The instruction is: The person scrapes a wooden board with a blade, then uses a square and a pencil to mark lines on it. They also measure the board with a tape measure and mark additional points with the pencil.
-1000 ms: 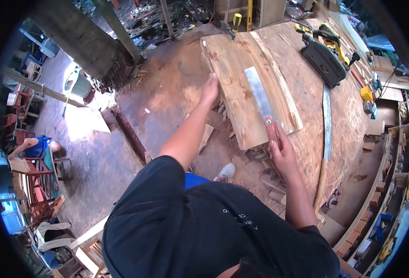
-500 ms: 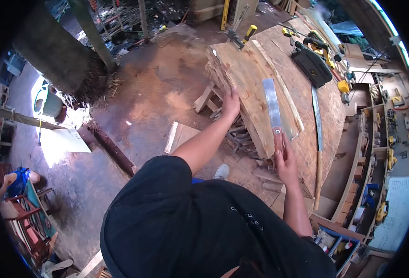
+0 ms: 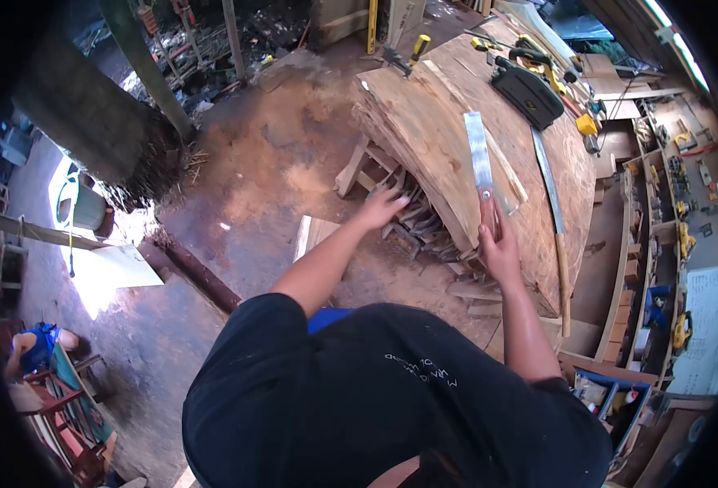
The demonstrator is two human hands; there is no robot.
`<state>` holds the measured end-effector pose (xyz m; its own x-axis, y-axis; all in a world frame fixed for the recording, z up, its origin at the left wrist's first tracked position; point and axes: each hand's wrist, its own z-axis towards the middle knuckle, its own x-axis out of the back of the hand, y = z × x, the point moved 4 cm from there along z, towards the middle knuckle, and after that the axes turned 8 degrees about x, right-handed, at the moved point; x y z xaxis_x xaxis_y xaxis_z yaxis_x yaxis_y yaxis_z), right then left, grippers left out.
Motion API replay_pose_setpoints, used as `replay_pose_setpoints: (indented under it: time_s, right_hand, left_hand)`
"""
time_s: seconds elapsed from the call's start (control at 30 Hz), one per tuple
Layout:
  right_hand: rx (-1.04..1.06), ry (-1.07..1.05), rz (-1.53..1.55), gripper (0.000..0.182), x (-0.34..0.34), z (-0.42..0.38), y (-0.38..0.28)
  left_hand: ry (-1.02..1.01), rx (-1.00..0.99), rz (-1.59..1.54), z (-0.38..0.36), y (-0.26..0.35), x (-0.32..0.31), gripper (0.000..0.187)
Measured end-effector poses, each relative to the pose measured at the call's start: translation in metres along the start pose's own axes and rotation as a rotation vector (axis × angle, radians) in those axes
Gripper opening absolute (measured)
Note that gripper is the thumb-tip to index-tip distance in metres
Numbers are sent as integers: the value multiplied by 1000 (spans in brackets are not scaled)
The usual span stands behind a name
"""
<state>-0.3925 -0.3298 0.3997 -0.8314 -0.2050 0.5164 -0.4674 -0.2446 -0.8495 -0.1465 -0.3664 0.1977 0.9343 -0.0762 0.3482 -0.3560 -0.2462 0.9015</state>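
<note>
My right hand (image 3: 501, 250) is closed around the wooden handle of a flat-bladed tool (image 3: 477, 150). Its wide, straight metal blade has a squared end and points away from me above a wooden slab (image 3: 412, 134); a round bolt shows where blade and handle meet. My left hand (image 3: 383, 206) is off the slab, fingers apart and holding nothing, beside its rough left edge and over a heap of wood offcuts (image 3: 412, 232). A narrow wood strip (image 3: 497, 165) lies along the slab's right side. At the far end sits a clamp (image 3: 399, 62) with a yellow handle.
Right of the slab, a long blade with a wooden handle (image 3: 565, 285) rests on the plywood table (image 3: 574, 163). A black-and-yellow power tool (image 3: 530, 93) sits farther back. Shelves of tools line the right side. At lower left, a person in blue (image 3: 37, 350) is beside wooden furniture.
My left hand has let go of the slab's edge and moved left and toward me, fingers spread. My right hand keeps hold of the bladed tool; the view has shifted slightly.
</note>
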Motion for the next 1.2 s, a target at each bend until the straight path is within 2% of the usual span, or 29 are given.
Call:
replay_pose_setpoints:
  time_s: [0.03,0.07,0.1,0.13,0.17,0.2,0.23,0.3,0.37,0.43,0.47,0.53,0.6,0.67,0.7,0.77,0.8,0.87,0.9,0.97,1.03,1.1,1.13,1.17,1.2]
  right_hand:
    - [-2,36,7,58,7,4,13]
    - [-6,73,17,59,15,7,28]
    - [49,128,4,62,24,9,42]
    - [46,145,21,62,36,7,44]
    - [-26,152,28,63,50,4,46]
    - [-102,157,37,64,63,-3,54]
    - [-114,169,58,64,75,-10,68]
    - [-53,338,77,61,106,-22,101]
    - [-128,361,75,58,139,-29,140]
    - [-240,414,118,51,163,-36,183]
    - [-247,415,134,51,174,-36,201]
    - [-364,385,121,38,194,-30,238]
    - [-326,397,127,36,206,-21,277]
    - [-273,370,-58,39,216,-9,290]
    - [-260,375,-51,39,220,-1,299]
    - [-126,403,-490,41,228,5,304]
    - [-124,406,-482,41,227,2,301]
    - [142,670,-969,45,226,-10,259]
    - [140,673,-958,45,228,-13,244]
    - [28,102,-192,47,224,-18,221]
    - [-158,-224,291,42,211,-52,174]
    - [-106,-479,818,38,188,-91,165]
    - [-199,-540,897,42,178,-110,164]
    - [-304,-552,837,44,160,-124,191]
    - [-384,-488,568,46,145,-143,225]
  left_hand:
    - [19,-16,9,-22,-16,16,66]
    - [67,50,53,-26,-67,19,65]
    - [53,221,95,-56,-85,38,63]
    - [172,341,152,-74,-149,44,62]
    - [226,384,83,-81,-242,46,61]
    - [272,463,266,-135,-219,64,59]
    - [380,614,211,-174,-250,76,57]
    - [441,571,435,-255,-287,88,57]
    - [249,656,503,-318,-284,88,52]
    - [448,832,117,-374,-250,69,50]
    - [454,835,134,-389,-245,59,50]
    - [637,912,127,-422,-236,45,50]
    - [598,923,147,-437,-220,31,52]
    - [566,920,159,-446,-201,23,54]
    - [543,892,166,-448,-184,19,54]
    - [520,863,177,-453,-160,12,54]
    - [528,871,156,-456,-151,11,54]
    - [546,874,140,-458,-144,12,53]
    - [542,893,139,-461,-143,14,52]
    - [532,915,149,-466,-145,17,51]
    - [524,899,186,-459,-151,24,50]
    - [512,871,194,-449,-153,28,50]
    - [508,846,189,-443,-153,30,50]
    - [503,842,195,-436,-151,32,50]
    - [462,824,204,-427,-147,30,51]
